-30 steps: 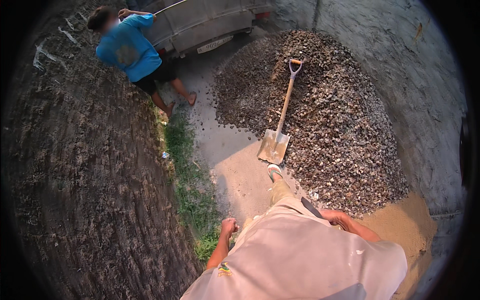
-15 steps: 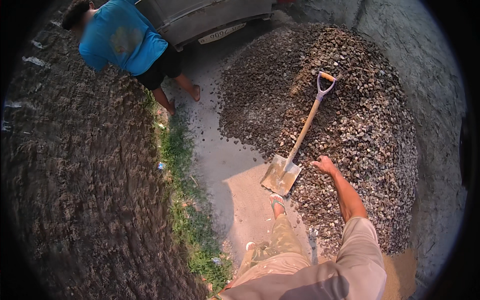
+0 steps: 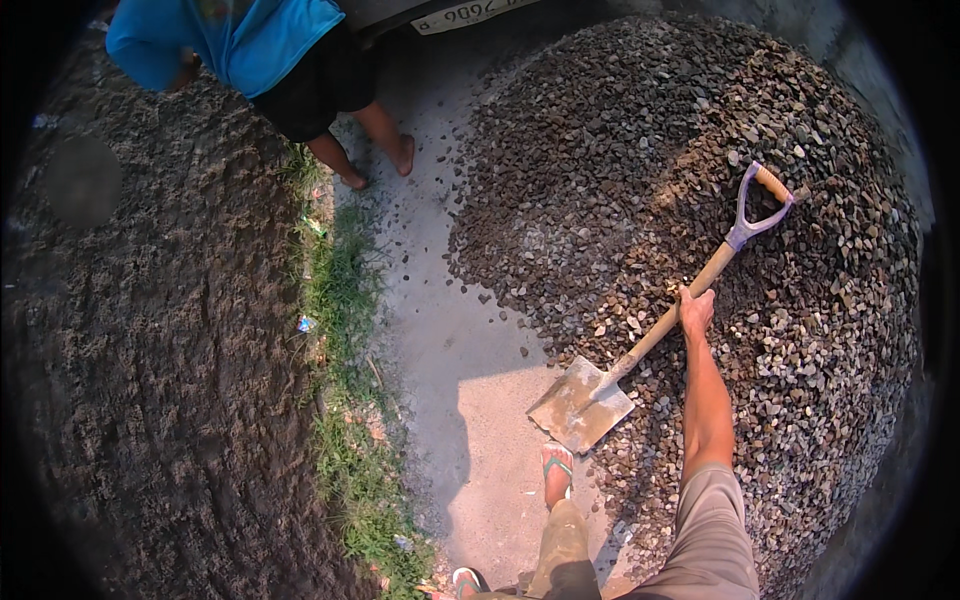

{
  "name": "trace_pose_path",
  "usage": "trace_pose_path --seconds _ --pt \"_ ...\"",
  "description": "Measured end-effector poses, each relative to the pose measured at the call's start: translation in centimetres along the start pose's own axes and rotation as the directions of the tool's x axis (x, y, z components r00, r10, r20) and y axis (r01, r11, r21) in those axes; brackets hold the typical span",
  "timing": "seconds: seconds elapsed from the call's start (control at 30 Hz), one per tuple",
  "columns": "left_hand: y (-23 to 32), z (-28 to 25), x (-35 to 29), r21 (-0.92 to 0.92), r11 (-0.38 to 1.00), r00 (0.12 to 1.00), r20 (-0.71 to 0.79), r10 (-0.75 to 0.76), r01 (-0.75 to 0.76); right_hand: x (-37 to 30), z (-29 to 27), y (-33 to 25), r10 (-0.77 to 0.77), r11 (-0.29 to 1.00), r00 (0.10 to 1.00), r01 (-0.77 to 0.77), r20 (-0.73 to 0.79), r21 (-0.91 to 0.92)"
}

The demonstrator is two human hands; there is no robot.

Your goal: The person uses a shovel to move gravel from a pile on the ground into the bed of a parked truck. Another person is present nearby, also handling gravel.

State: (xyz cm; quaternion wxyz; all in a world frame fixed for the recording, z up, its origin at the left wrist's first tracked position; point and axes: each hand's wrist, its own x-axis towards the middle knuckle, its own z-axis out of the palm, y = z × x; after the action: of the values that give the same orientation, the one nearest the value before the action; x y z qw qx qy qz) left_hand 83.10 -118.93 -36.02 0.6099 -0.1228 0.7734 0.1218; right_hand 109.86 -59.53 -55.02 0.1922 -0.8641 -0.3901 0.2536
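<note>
A square-bladed shovel (image 3: 581, 404) lies slantwise over a heap of gravel (image 3: 590, 180). Its blade rests at the heap's lower left edge, close to my foot. The wooden shaft runs up to the right and ends in a purple D-shaped handle with an orange grip. Around the middle of the shaft my right hand (image 3: 697, 312) is closed, with the arm stretched forward over the stones. My left hand is outside the picture.
A barefoot person in a blue shirt (image 3: 265, 45) stands at the far left, near a vehicle's rear (image 3: 385, 15). A grass strip (image 3: 345, 290) borders dark, rough soil (image 3: 190, 330) on the left. Concrete paving (image 3: 420, 330) runs between grass and gravel. A grey wall rises on the right.
My right hand has moved forward from beside the blade and taken hold of the shovel's shaft. The shovel now appears nearer and tilted further right. The view has shifted downward.
</note>
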Motion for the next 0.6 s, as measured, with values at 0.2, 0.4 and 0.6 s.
trace_pose_path --seconds 0.2,0.4,0.6 --pt "1.5 0.4 0.7 0.003 1.000 1.000 0.014 0.019 -0.019 -0.7 -0.2 -0.7 0.091 0.993 0.989 -0.082 -0.119 0.079" --pt "2.7 -3.4 -3.0 0.028 0.996 0.996 0.025 0.083 -0.084 -11.1 -7.1 -0.5 0.173 0.842 0.980 -0.198 0.096 0.502" --pt "5.8 -9.6 -8.1 0.099 0.962 0.967 0.044 0.251 -0.254 -28.5 -15.4 -5.3 0.042 0.735 0.955 -0.229 0.294 0.638"
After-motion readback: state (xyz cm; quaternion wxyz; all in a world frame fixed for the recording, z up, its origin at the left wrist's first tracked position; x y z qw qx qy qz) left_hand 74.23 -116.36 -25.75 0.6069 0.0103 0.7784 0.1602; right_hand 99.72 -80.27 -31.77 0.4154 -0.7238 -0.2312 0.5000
